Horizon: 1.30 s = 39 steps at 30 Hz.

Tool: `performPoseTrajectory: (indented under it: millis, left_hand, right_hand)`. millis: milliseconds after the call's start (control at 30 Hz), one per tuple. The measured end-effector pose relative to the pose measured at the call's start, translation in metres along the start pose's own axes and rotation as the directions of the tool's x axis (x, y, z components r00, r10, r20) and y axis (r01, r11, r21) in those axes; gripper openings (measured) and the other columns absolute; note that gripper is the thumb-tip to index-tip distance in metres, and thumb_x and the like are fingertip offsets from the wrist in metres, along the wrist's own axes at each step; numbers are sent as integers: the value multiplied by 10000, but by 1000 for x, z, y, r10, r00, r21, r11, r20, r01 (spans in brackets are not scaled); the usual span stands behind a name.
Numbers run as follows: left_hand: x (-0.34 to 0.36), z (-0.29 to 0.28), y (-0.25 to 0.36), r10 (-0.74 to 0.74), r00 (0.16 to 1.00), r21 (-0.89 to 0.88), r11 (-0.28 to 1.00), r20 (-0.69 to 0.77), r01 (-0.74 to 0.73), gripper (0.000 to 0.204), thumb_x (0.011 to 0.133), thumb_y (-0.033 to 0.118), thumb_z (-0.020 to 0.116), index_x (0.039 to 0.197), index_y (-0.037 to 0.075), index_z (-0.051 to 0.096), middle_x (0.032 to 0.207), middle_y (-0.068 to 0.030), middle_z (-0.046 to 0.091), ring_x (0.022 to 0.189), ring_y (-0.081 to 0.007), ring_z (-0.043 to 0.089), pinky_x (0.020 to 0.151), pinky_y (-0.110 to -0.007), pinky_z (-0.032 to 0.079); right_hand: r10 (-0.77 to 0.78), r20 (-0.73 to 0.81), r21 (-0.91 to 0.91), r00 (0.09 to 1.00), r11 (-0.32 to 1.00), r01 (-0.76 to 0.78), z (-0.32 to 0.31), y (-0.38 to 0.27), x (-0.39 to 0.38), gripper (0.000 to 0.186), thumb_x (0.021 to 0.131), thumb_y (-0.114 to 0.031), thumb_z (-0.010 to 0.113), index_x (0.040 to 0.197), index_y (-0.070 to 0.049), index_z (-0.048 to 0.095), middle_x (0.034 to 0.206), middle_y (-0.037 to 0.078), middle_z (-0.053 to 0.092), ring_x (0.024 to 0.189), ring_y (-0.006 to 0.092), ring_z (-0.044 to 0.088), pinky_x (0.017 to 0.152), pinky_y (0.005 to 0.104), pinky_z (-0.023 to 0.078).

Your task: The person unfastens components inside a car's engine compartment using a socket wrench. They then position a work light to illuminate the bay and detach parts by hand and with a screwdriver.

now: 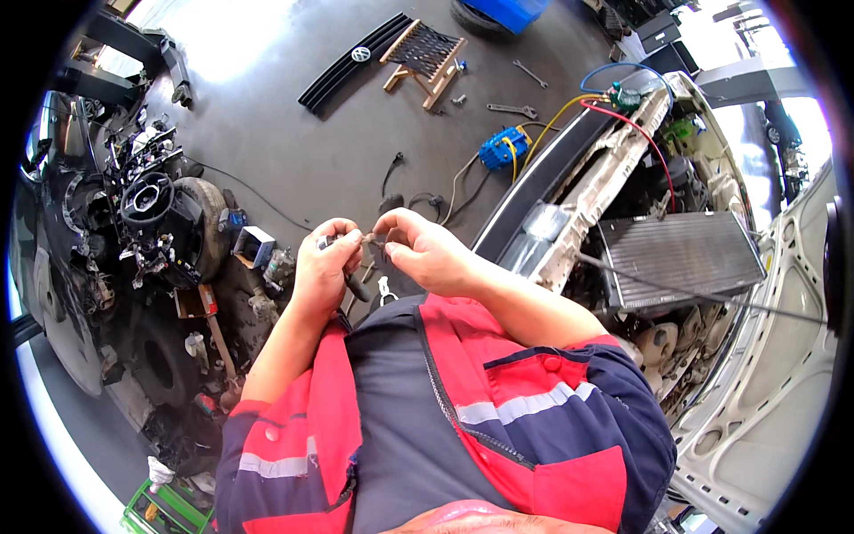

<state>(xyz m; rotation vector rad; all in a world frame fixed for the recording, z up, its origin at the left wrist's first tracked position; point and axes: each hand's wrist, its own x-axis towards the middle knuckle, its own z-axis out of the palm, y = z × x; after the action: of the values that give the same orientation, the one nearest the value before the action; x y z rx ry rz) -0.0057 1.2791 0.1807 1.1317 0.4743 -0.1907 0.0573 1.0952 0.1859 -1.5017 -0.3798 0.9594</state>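
Both my hands are raised close together in front of my chest, over the floor. My left hand (331,260) is closed round a dark tool-like piece (358,289) with a rounded lower end; its greyish upper end shows beside the thumb, and its kind I cannot make out. My right hand (429,253) has its thumb and forefinger bent in a pinch. Between the fingertips of the two hands is a small brownish bit (369,238), too small to name. My sleeves are red and dark blue.
At the right stands an opened car front with a radiator (680,258) and coloured hoses. A blue pump-like unit (504,149), a wrench (513,110), a folding stool (425,58) and a black grille (342,76) lie ahead. Dismantled parts and a tyre (206,227) crowd the left.
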Motion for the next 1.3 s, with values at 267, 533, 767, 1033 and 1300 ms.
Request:
performPoseTrajectory:
  millis: [267,533,767,1033,1300]
  left_hand:
    - [137,-19,101,-188,973,-105,974,135,202,138,868,137,618,859,17,550,657,22,439,555,-86,396,510,-243,304]
    - [261,2,182,-163,951,-47,982,261,181,232,840,212,656,903,3,577,648,20,473,541,-75,396,502,-225,306]
    - [399,56,223,-321,817,97,944,479,314,233,845,238,686,891,41,570,716,-12,564,575,-72,449,535,-222,347]
    - [544,165,266,-486,588,140,833,647,535,304,884,284,554,1045,29,592,775,-17,570,673,-136,531,584,-266,395]
    - [655,309,256,-570,406,197,721,715,664,549,868,299,434,1281,-53,516,1195,-220,618,1117,-350,614,853,-440,546]
  right_hand:
    - [-333,104,-481,937,808,341,-76,-63,133,342,857,-233,694,1138,-59,604,962,148,651,835,316,623,741,391,503]
    - [-436,68,-621,898,686,380,-156,-143,217,295,849,-269,673,1034,-48,611,996,137,652,945,345,620,812,414,503]
    - [-500,-198,-662,843,702,261,-249,-164,268,177,837,-198,646,903,-39,606,878,132,632,861,348,618,737,415,501]
    - [-539,-664,-608,517,793,46,-358,-202,277,127,795,-111,708,832,-27,620,777,144,615,708,339,614,629,389,495]
    - [-314,-884,-326,346,945,23,-493,-185,242,89,859,-44,682,890,-4,608,733,5,530,628,55,466,550,225,392]
